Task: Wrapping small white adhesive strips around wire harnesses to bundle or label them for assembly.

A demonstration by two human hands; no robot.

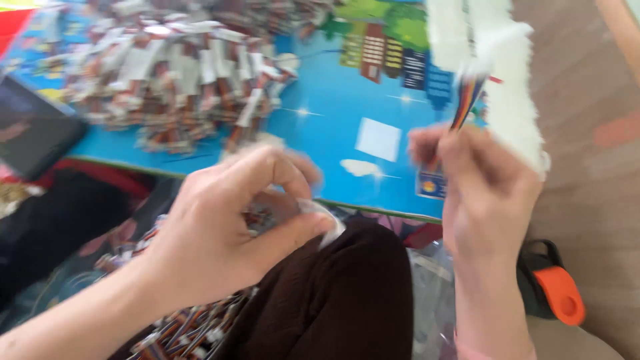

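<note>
My left hand (227, 227) is curled over my lap, and its thumb and fingers pinch a small white piece (327, 223). My right hand (480, 180) is raised to the right and grips a flat bundle of rainbow-coloured wires (467, 100) that points up. Motion blur hides the fingertips of both hands. A heap of small brown and white wired parts (180, 73) lies on the blue printed mat (333, 113) ahead of me. More of these parts (187, 330) lie in my lap under my left wrist.
A fluffy white strip (513, 100) lies along the mat's right side. A dark flat device (33, 130) sits at the left edge. An orange and black object (557, 287) rests on the wooden floor (587, 87) at the right. My dark-clothed knee (353, 293) is at bottom centre.
</note>
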